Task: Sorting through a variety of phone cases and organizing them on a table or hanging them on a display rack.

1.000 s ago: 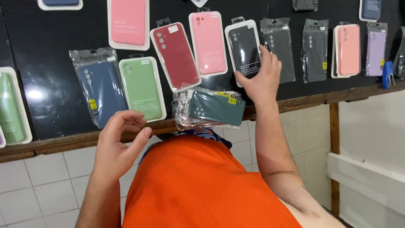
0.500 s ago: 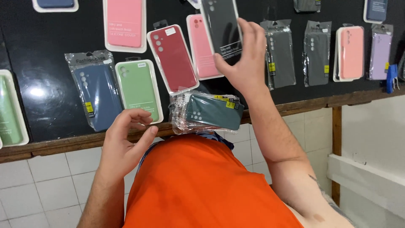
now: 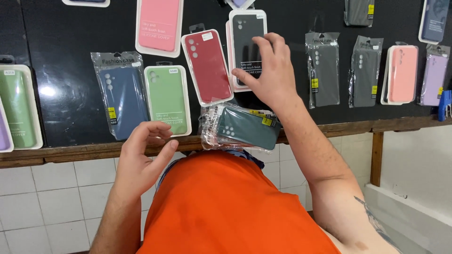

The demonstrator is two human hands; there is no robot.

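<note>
My right hand (image 3: 270, 70) grips a black phone case in a white boxed package (image 3: 245, 35), holding it over a pink case on the black counter. My left hand (image 3: 141, 157) hovers near the counter's wooden front edge with loosely curled fingers and nothing in it. It is closest to a green boxed case (image 3: 167, 99) and a blue case in a clear bag (image 3: 121, 99). A stack of bagged cases with a dark green one on top (image 3: 245, 128) rests at the counter edge against my orange shirt. A dark red boxed case (image 3: 207, 66) lies between the green and black ones.
More packaged cases lie spread over the black counter (image 3: 61, 51): pink (image 3: 157, 26) at the top, grey bagged ones (image 3: 324, 70), a salmon one (image 3: 401, 74) and a lilac one (image 3: 433, 80) to the right, a green one (image 3: 18, 108) at far left. White tiles line the wall below.
My right hand took up the black boxed case, carried it left and up, and now holds it lower over the pink case. My left hand stayed about where it was.
</note>
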